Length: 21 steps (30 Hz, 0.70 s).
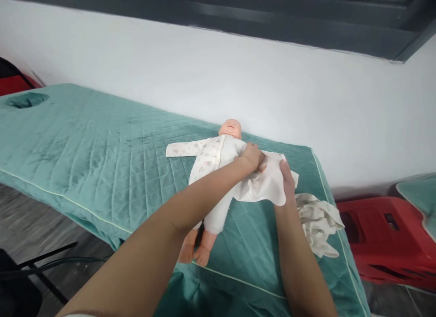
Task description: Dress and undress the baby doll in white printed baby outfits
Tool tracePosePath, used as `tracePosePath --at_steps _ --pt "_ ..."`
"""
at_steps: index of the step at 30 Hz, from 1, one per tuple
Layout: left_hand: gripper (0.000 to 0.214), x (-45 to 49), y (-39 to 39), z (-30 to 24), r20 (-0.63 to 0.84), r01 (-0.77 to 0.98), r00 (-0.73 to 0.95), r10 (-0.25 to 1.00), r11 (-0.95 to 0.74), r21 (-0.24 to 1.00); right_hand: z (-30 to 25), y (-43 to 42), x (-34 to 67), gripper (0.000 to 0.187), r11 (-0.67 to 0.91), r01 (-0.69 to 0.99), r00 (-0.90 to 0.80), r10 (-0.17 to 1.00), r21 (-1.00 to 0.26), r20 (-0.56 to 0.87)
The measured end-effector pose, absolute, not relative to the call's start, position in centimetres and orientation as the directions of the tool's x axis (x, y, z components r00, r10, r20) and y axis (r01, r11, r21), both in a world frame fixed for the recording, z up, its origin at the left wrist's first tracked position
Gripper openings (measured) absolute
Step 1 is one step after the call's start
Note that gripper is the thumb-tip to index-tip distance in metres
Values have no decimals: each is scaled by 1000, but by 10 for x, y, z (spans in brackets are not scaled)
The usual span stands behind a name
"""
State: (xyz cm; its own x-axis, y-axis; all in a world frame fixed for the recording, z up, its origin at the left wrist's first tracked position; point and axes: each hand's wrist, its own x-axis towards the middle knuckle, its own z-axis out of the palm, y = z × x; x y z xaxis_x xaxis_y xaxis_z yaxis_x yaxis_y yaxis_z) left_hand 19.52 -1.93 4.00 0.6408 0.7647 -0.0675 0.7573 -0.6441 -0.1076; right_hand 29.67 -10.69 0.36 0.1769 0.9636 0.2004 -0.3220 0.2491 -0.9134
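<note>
A baby doll (pixel 218 171) lies on its back on a teal quilted table cover (pixel 102 162), head towards the wall and bare feet towards me. It wears a white printed top whose left sleeve is spread out flat. My left hand (pixel 252 156) is closed on the doll's other arm at the shoulder. My right hand (pixel 286 180) grips the loose white side of the top (pixel 265 185), lifted off the doll.
A crumpled white printed garment (pixel 318 219) lies on the cover to the right of my right arm. A red plastic stool (pixel 388 235) stands beyond the table's right edge. A face hole (pixel 27 100) opens at the far left end. White wall behind.
</note>
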Motion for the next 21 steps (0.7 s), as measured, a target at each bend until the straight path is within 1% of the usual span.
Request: tracePosePath --at_steps 2,4,5,9,10,12,14,15,16,17,18,19,21 --pt "33 189 -18 45 -65 781 614 786 -618 -89 4 -113 284 39 218 -370 123 975 -903 184" --pt "43 180 -16 53 -63 805 587 807 -590 -60 4 -118 274 46 178 -406 52 984 -897 172" --pt "44 175 -14 57 -66 815 576 815 -579 -39 4 -120 269 50 161 -412 18 986 -897 168" --pt "29 150 0 75 -119 829 560 820 -555 75 2 -126 250 69 142 -388 -122 971 -911 204" --pt "27 143 4 79 -122 823 568 814 -557 113 2 -127 246 71 140 -380 -170 961 -914 218" --pt "30 131 8 87 -75 789 592 803 -557 259 0 -129 240 69 144 -357 -254 936 -923 245" --pt "39 122 7 93 -24 723 609 793 -543 428 -2 -130 235 63 178 -325 -298 913 -929 279" --pt "44 119 3 95 -31 692 626 779 -537 483 -3 -130 233 59 206 -303 -307 903 -931 300" --pt "52 118 -1 97 -66 677 651 756 -539 502 -4 -131 232 55 231 -274 -314 896 -933 314" --pt "62 117 -6 98 -119 683 676 728 -556 474 -6 -131 232 52 250 -241 -322 891 -938 321" --pt "71 118 -11 97 -168 699 689 705 -584 413 -7 -132 232 48 261 -211 -330 888 -942 319" --pt "74 120 -16 96 -200 714 692 694 -615 334 -7 -132 232 44 261 -185 -339 888 -947 311" --pt "63 125 -24 91 -198 741 671 714 -653 158 -7 -132 233 39 245 -163 -351 891 -956 288"
